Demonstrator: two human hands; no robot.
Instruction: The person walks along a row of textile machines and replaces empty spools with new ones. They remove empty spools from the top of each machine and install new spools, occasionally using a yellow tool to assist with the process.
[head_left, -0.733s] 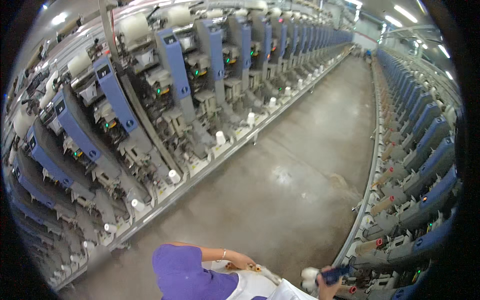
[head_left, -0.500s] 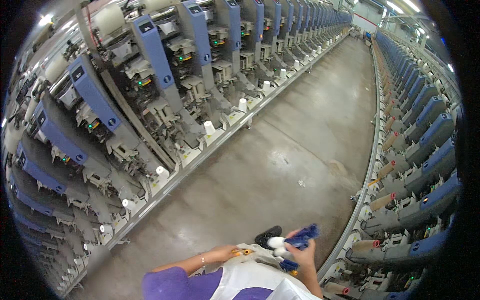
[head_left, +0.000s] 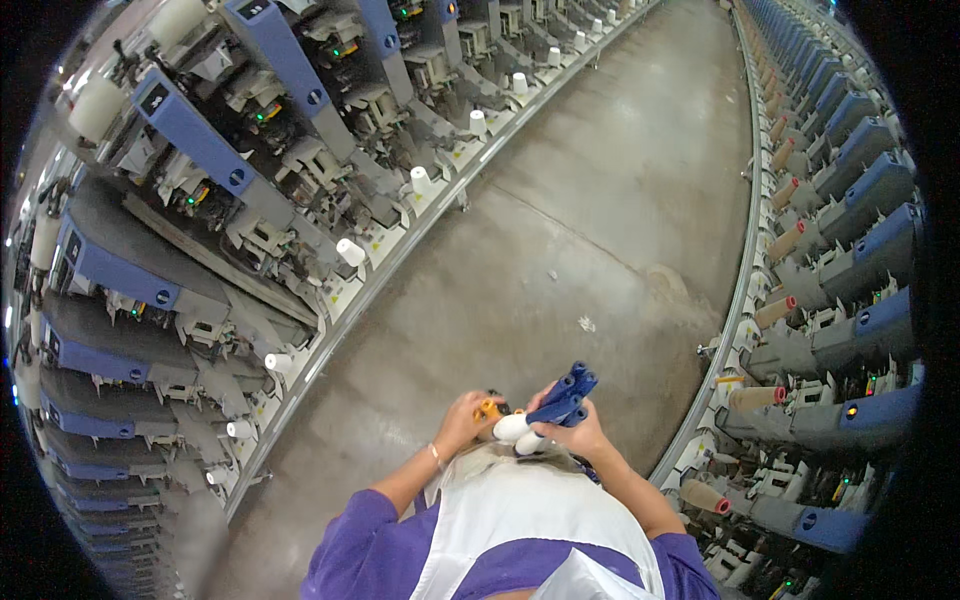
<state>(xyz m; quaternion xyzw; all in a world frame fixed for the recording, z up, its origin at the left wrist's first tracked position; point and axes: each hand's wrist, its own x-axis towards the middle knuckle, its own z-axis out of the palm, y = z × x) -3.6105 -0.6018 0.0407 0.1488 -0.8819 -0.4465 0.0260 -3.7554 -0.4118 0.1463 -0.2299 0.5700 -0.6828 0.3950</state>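
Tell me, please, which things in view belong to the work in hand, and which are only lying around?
In the work:
orange pieces, held by the left hand
blue tubes, held by the right hand
white rounded pieces beside the blue tubes

Only around:
white cones on the left machine row
tan, red-ended tubes on the right machine row
white scrap on the floor

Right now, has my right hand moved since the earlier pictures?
Yes. Your right hand has moved left, away from the metal rail along the right machine row, and closer to your left hand.
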